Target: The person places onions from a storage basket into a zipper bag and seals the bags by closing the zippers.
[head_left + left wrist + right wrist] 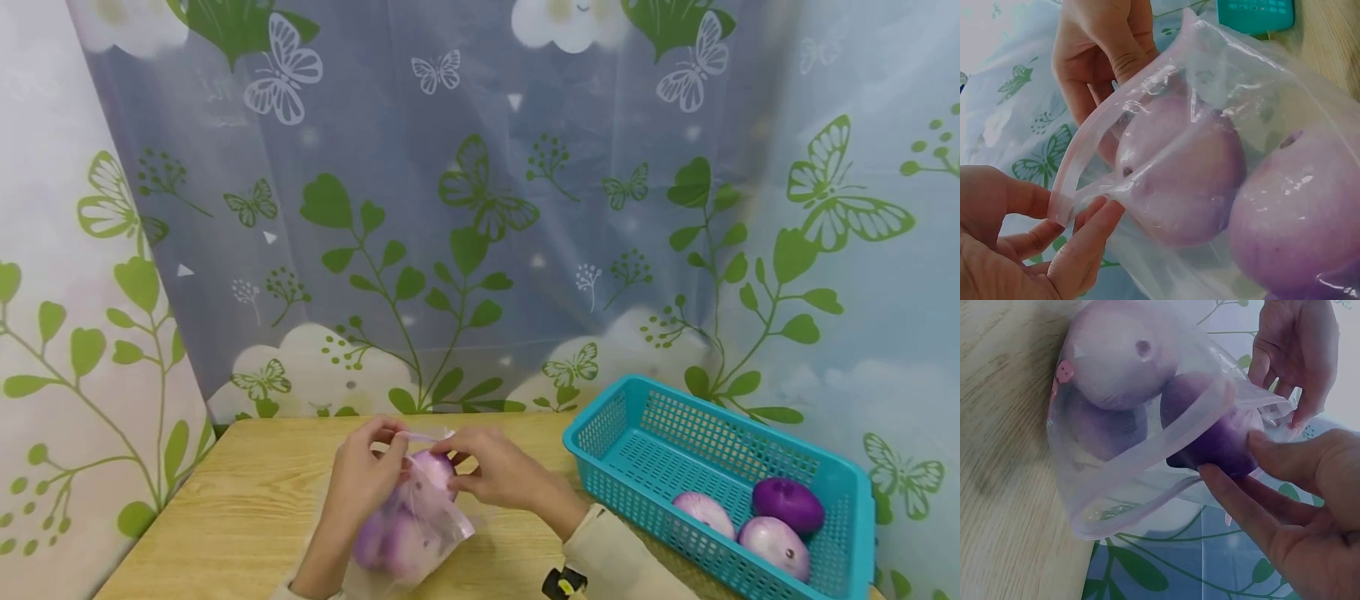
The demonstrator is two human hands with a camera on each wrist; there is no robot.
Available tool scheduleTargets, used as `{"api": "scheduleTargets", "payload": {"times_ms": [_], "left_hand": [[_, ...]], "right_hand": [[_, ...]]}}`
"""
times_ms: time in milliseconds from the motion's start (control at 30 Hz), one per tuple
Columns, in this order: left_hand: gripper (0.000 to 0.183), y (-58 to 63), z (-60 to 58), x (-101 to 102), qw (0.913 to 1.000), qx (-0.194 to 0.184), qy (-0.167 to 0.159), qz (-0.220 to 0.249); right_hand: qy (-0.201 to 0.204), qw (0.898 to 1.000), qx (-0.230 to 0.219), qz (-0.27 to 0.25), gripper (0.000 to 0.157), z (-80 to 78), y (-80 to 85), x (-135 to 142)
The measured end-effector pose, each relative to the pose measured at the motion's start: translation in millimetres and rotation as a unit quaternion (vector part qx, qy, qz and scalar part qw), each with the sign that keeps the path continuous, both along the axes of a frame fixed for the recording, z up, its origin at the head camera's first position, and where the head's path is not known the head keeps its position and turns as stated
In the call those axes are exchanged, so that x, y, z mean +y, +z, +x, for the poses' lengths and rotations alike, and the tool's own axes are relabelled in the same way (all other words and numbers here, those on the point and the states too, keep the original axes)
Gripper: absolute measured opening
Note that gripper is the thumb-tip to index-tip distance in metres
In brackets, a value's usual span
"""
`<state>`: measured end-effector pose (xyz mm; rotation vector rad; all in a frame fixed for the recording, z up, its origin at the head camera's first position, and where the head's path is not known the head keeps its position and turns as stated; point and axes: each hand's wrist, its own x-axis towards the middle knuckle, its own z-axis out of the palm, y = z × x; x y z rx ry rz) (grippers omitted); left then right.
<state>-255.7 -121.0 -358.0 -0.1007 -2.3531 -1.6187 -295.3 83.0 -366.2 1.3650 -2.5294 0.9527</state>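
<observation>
My left hand (pixel 367 467) pinches one side of the mouth of a clear zip bag (pixel 1066 187) between thumb and fingers. The bag's pink zip rim hangs open in the right wrist view. With thumb and fingertips, my right hand (pixel 495 471) holds a red onion (pixel 1210 444) at the bag's mouth, partly behind the plastic. Deeper in the bag lie a pale purple onion (pixel 1116 356) and a darker onion (pixel 1110 428) below it, blurred by the plastic.
A turquoise basket (pixel 648 458) stands right of my right arm on the wooden table (pixel 262 483). Inside are a dark purple onion (pixel 787 504) and two paler onions, one of them the near pale onion (pixel 772 546). A printed curtain (pixel 450 333) hangs behind the table.
</observation>
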Motion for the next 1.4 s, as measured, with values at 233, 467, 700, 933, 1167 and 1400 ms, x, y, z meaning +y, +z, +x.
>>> {"api": "scheduleTargets", "payload": {"times_ms": [233, 467, 700, 933, 1167, 1400], "left_hand": [[0.014, 1.3, -0.8, 0.2, 0.9998, -0.002, -0.003, 0.020], [0.014, 1.5, 0.0, -0.2, 0.9997, -0.005, 0.000, 0.023], [0.014, 1.9, -0.4, 0.0, 0.9996, -0.005, -0.002, 0.026], [0.014, 2.0, 0.1, -0.3, 0.9995, -0.004, -0.005, 0.030], [0.016, 3.0, 0.8, -2.8, 0.9994, -0.003, -0.007, 0.034], [0.015, 3.4, 0.6, -2.3, 0.9992, -0.007, -0.006, 0.039]], "right_hand": [[-0.037, 0.999, 0.012, -0.025, 0.023, 1.5, -4.6, -5.8], [-0.043, 0.998, 0.036, -0.019, 0.012, 1.6, -8.0, -10.2], [-0.053, 0.997, 0.057, 0.002, 0.017, -1.4, -7.2, -2.0], [-0.096, 0.991, 0.087, 0.024, 0.022, -8.2, -6.8, 7.7], [-0.099, 0.992, 0.071, 0.022, 0.021, -9.6, -3.4, 16.6], [-0.087, 0.994, 0.062, 0.015, 0.019, -8.5, 5.2, 26.3]]}}
